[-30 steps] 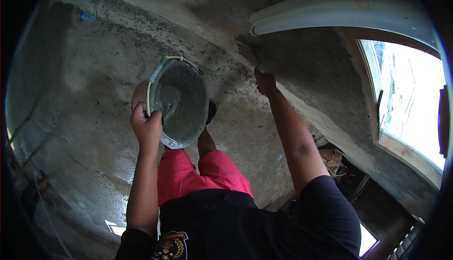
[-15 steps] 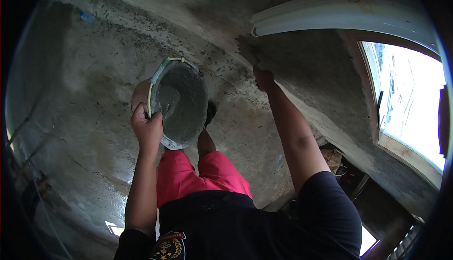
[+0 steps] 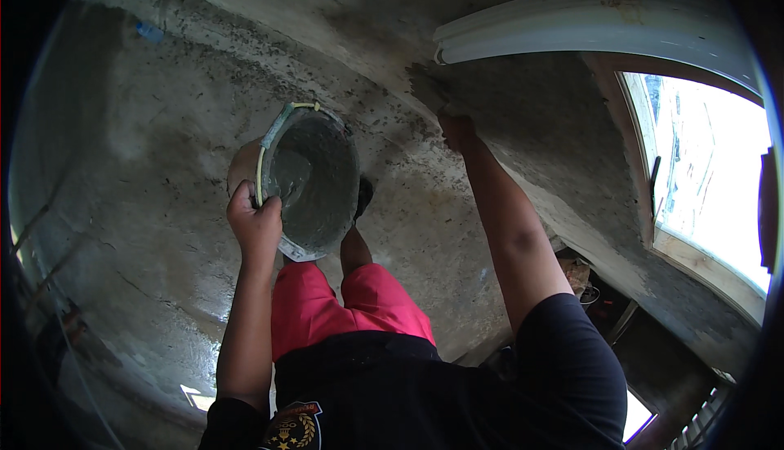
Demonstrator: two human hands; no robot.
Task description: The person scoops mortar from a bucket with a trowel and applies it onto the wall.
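Note:
My left hand (image 3: pixel 255 215) is closed round the thin yellowish handle (image 3: pixel 260 168) of a bucket (image 3: pixel 318 176). The bucket is tilted so that its mouth faces me, and wet grey cement mix (image 3: pixel 290 174) lies inside it. A greenish sleeve (image 3: pixel 276 126) covers part of the handle. My right hand (image 3: pixel 457 133) reaches out, fingers closed, against the rough grey wall (image 3: pixel 523 115), just below a darker, damp-looking patch (image 3: pixel 429 82). Whatever it grips is too dark and too small to make out.
A long white trough-like piece (image 3: pixel 572 29) runs along the upper right, near a bright framed window (image 3: pixel 710 172). On the concrete floor (image 3: pixel 163 172) at far left lies a bluish plastic bottle (image 3: pixel 150 32). Dark clutter (image 3: pixel 584 282) sits low on the right.
The right hand has shifted very slightly at the wall. The left hand and the bucket stay almost where they were.

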